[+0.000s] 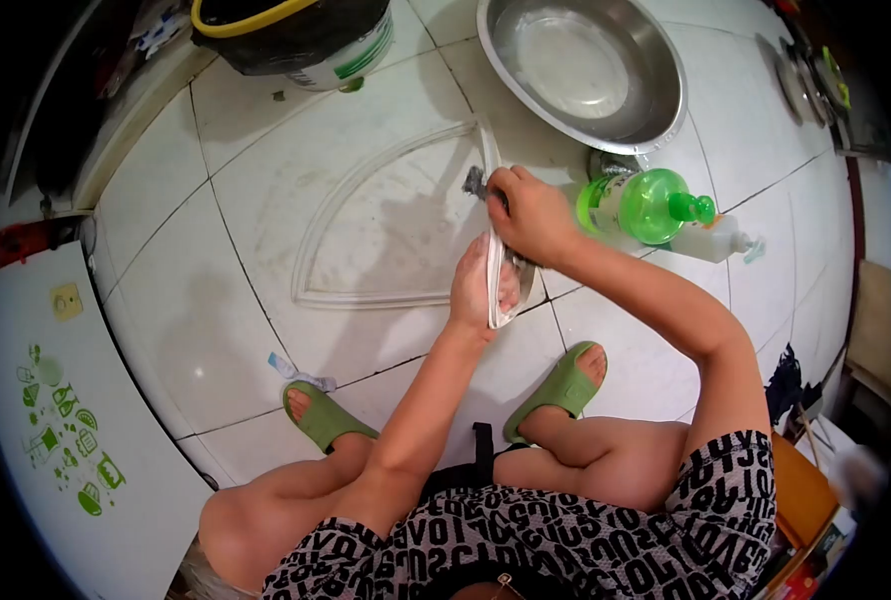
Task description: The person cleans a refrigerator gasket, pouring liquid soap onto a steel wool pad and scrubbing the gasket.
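The panel (494, 275) stands edge-on above the tiled floor (256, 360), between the two hands. The left hand (473, 285) is closed around its lower part, thumb and fingers on opposite sides. The right hand (531, 215), fingers curled tight around a dark scrubber (475, 182), is at the panel's upper part. A clear quarter-round piece (391, 240) lies left of both hands; a green bottle (653, 206) stands right of them, near a metal basin (656, 110).

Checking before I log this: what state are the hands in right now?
Left hand: closed, holding the white-rimmed piece.
Right hand: closed, holding a dark wad at that piece.
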`<control>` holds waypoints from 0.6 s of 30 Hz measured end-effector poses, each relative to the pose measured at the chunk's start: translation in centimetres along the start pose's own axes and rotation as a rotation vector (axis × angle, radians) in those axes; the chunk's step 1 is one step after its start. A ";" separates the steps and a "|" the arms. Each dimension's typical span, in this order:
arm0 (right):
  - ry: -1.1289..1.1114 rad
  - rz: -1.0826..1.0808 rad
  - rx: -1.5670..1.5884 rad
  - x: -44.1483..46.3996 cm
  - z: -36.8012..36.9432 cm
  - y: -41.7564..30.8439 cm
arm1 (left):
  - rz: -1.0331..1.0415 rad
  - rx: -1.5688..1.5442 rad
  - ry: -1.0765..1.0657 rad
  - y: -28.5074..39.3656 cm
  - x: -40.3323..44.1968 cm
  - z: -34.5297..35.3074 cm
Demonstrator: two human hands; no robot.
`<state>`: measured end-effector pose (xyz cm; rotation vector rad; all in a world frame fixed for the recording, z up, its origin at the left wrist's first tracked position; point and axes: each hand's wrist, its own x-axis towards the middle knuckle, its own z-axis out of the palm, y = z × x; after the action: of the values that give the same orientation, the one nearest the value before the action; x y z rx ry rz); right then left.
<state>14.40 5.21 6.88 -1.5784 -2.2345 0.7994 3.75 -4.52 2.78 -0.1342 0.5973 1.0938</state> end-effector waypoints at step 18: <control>-0.249 0.560 0.721 1.5 -2.0 1.8 | 0.089 0.197 0.014 -1.9 -0.8 -0.4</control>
<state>16.34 7.55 7.27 -1.7604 -1.3314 1.7829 5.00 -6.20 2.54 0.0566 0.7259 1.1144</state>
